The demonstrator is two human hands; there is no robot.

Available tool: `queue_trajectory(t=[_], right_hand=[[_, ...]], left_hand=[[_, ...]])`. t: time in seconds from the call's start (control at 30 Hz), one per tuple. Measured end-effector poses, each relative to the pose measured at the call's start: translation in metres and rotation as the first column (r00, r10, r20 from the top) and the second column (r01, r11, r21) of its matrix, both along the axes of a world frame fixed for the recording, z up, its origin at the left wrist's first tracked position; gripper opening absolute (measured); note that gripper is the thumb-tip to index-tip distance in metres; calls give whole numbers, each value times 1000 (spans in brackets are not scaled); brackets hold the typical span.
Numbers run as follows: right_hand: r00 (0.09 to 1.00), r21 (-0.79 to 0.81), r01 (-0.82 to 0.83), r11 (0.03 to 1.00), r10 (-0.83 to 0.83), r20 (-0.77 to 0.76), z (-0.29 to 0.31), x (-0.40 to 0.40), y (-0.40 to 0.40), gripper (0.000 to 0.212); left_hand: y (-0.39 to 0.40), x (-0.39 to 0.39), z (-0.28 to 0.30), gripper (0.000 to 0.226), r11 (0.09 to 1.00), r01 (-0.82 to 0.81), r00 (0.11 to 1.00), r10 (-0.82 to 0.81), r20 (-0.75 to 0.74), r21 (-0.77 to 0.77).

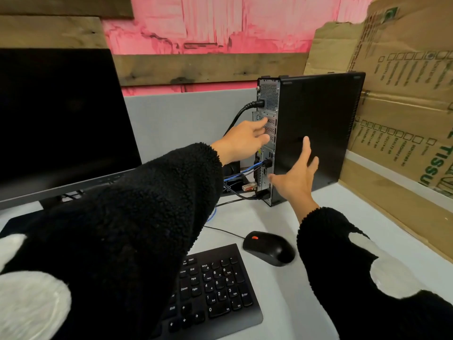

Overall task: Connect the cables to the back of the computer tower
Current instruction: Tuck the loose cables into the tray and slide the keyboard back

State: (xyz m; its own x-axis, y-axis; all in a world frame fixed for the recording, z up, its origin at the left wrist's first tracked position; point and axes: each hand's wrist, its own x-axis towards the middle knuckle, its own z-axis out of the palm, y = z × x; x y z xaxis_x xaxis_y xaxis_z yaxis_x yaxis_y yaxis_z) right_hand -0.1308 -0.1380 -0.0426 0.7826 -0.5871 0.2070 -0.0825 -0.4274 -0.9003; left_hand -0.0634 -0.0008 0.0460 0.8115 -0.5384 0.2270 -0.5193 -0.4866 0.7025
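A slim black computer tower (pixel 318 133) stands upright on the white desk, its metal back panel (pixel 268 143) facing left. A thick black power cable (pixel 245 109) is plugged in near the top. A blue cable (pixel 245 171) and thin black cables (pixel 245 196) run to ports lower down. A loose grey connector (pixel 249 187) lies behind the tower's base. My left hand (pixel 245 141) reaches to the back panel with fingers spread, holding nothing. My right hand (pixel 297 175) is open, its fingers stretched over the tower's black side near the rear edge.
A dark monitor (pixel 58 119) fills the left. A black keyboard (pixel 215 290) and black mouse (pixel 269 249) lie on the desk (pixel 277 217) in front. A grey partition (pixel 183 119) stands behind, and flattened cardboard (pixel 404 119) leans at the right.
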Motion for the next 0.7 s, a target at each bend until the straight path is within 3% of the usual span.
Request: queue_trajectory(t=[0.13,0.7], right_hand=[[999,120,-34,992,38,-38,0,12,-17,149],[1000,156,-5,988,0,30,-17,72,-2,142]], left_hand=[[-5,14,-2,62,1000,11,1000,-11,-12,-7],[-10,74,-12,80,999,26,996,-24,-82,33]])
